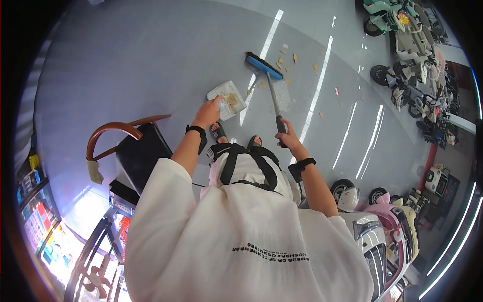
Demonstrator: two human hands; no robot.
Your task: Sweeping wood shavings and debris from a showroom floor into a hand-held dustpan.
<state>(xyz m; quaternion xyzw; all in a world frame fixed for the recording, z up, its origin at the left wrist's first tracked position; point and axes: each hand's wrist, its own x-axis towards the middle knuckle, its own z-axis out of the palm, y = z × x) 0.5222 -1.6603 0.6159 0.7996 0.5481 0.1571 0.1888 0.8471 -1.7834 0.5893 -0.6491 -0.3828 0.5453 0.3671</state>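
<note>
My left hand [206,113] grips a white plastic dustpan [218,90] that has pale yellowish scraps [231,100] lying in it. My right hand [286,133] is wrapped round the dark grip of a long broom handle [273,95]. The broom's blue head with dark bristles [264,65] rests on the grey floor [131,60], a little ahead and right of the dustpan. Several tan scraps [295,58] lie scattered on the floor around and beyond the brush. My sandalled feet [217,132] stand below the dustpan.
A wooden-armed chair with a black seat [143,153] stands at my left, near a lit display [45,221] and a fan [98,279]. Scooters line the right side, including a mint one [382,10], a dark one [402,93] and a pink one [382,221].
</note>
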